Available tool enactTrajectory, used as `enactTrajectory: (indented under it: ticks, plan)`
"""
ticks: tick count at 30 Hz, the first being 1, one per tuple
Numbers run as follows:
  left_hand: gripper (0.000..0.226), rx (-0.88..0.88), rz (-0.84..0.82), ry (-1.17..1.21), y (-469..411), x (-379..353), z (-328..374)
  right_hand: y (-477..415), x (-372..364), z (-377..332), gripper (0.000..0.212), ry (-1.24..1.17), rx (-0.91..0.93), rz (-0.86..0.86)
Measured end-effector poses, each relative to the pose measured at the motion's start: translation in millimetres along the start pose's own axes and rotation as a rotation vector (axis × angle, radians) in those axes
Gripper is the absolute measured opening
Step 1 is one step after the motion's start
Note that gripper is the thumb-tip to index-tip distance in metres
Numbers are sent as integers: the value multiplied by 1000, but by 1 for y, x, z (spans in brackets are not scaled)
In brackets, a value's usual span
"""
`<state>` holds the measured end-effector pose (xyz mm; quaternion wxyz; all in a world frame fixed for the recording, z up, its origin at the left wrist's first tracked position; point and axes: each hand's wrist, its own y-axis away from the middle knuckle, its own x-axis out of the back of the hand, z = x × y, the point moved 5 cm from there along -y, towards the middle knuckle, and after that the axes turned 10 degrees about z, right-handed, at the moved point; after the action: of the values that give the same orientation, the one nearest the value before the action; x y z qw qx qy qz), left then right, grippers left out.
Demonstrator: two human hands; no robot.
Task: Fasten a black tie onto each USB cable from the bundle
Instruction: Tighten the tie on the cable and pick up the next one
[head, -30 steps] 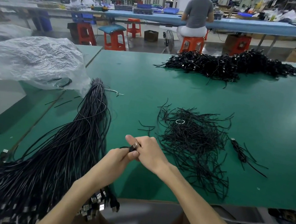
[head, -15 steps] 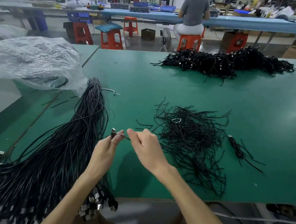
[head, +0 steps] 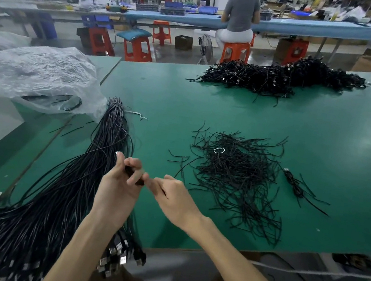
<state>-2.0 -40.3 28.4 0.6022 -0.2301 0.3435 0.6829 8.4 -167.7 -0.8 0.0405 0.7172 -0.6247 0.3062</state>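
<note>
Above the near edge of the green table (head: pixel 320 146), the left hand (head: pixel 119 190) curls its fingers round a folded black USB cable (head: pixel 136 177); the right hand (head: pixel 172 197), touching it, pinches a thin black strand (head: pixel 163 191); the cable bundle (head: pixel 59 194) lies just left; loose black ties (head: pixel 236 177) are heaped to the right; tied cables (head: pixel 277 79) are piled at the far edge.

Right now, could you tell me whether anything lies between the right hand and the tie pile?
Nothing visible does: only bare table and a few stray ties separate the right hand from the tie pile.
</note>
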Motion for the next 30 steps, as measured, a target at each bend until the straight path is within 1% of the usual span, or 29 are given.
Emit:
enactTrajectory:
  ticks: [2,4,6,8,10,12,14,15,16,17,18,19,21,22,24,25,26,28,30]
  plan:
    - [46,23,-27,45,2,3,5,0,4,4,60,50,17,8]
    - [37,50,-64,49,5,4,7,2,6,7,59,96,40,-4]
    - [33,58,-110,-57,9,5,7,4,7,6,61,139,81,-15]
    - [42,33,-182,-282,14,3,7,4,12,10,65,200,108,-32]
    - [50,7,-292,-533,22,0,12,2,21,19,66,292,77,-33]
    - [54,24,-403,-830,28,0,12,0,35,28,66,311,-17,31]
    - [54,65,-503,-1138,32,1,1,-3,44,24,64,273,-37,120]
    - [53,54,-532,-1302,32,2,-7,-6,46,18,64,238,-31,164]
    - [52,6,-530,-1459,31,3,-15,-9,47,11,64,181,-31,204]
    - [49,-80,-484,-1571,27,3,-21,-12,46,3,64,106,-36,231]
    - [44,-188,-406,-1596,24,2,-26,-15,45,-6,63,28,-48,243]
    - [40,-283,-320,-1516,21,0,-26,-17,43,-13,63,-57,-71,246]
    - [37,-387,-222,-1225,16,-3,-22,-18,41,-21,62,-215,-141,258]
    - [37,-397,-198,-1102,14,-2,-19,-16,42,-21,63,-270,-172,266]
    - [43,-394,-129,-952,12,1,-14,-9,40,-24,62,-305,-195,246]
    - [47,-378,-89,-899,12,3,-14,-4,37,-27,60,-261,-169,219]
    - [52,-333,-59,-840,12,4,-16,3,31,-30,58,-168,-118,186]
    - [56,-191,-28,-681,13,4,-23,17,16,-36,52,35,-19,121]
    - [55,-104,13,-558,12,4,-27,25,6,-33,43,62,-24,91]
